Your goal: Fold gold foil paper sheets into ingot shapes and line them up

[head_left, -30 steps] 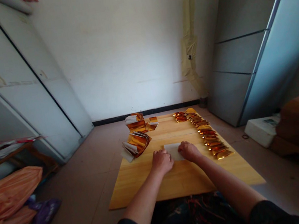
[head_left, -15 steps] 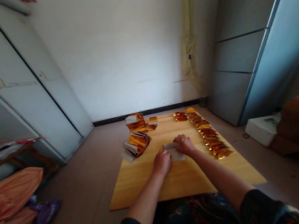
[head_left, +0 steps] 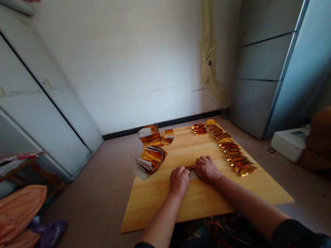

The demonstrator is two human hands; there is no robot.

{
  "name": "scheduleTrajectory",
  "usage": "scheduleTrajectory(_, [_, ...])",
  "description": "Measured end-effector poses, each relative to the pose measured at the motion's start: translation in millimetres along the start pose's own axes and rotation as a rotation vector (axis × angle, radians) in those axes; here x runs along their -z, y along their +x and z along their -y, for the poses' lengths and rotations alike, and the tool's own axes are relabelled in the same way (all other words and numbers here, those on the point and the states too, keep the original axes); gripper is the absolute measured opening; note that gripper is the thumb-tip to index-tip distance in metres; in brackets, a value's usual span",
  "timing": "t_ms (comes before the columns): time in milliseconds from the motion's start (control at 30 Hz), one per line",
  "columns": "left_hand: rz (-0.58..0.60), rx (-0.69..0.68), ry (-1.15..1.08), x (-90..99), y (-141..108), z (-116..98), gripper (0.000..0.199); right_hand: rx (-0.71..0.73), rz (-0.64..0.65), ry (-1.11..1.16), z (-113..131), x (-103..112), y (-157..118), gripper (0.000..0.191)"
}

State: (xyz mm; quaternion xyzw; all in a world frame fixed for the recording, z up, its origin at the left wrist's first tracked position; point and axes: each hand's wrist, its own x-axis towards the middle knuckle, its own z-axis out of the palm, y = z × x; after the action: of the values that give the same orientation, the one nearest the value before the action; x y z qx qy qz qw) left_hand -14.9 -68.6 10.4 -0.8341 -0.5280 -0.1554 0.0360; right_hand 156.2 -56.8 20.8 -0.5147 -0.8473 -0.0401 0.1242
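Note:
A small sheet of paper (head_left: 192, 174), pale with a gold-brown folded strip along its far edge, lies between my hands on the wooden board (head_left: 153, 204). My left hand (head_left: 179, 180) is closed on the sheet's left side. On the right side, my right hand (head_left: 207, 169) has its fingers curled over the sheet and covers much of it. A loose stack of gold foil papers (head_left: 152, 158) rests at the board's left edge. Folded gold pieces (head_left: 232, 148) overlap in a long row on the right.
More gold papers (head_left: 150, 137) lie at the far left of the board, and a short row of folded pieces (head_left: 199, 129) at the far right. Beyond the board stand a wall, cabinets, a grey fridge (head_left: 259, 57) and a white box (head_left: 290, 144).
The sheet's far edge has been folded over toward me, showing gold-brown. My right hand has moved slightly down and now covers more of the paper.

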Motion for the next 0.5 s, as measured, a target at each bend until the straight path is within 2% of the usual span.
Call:
scheduleTrajectory(100, [-0.045, 0.014, 0.029, 3.8, -1.8, -2.4, 0.025, 0.001, 0.014, -0.003, 0.1, 1.3, 0.3, 0.027])
scheduleTrajectory(200, [-0.072, -0.041, 0.012, 6.2, -1.4, -3.1, 0.031, 0.0, 0.026, -0.011, 0.2, 2.6, 0.6, 0.028])
scheduleTrajectory(333, [-0.039, -0.131, -0.002, 2.8, 0.1, -0.3, 0.031, -0.001, 0.034, -0.016, 0.4, 3.1, 0.6, 0.026])
scheduleTrajectory(500, [-0.002, -0.096, -0.007, -1.7, -0.3, 1.7, 0.028, 0.016, 0.031, -0.012, -2.9, 3.8, -3.2, 0.025])
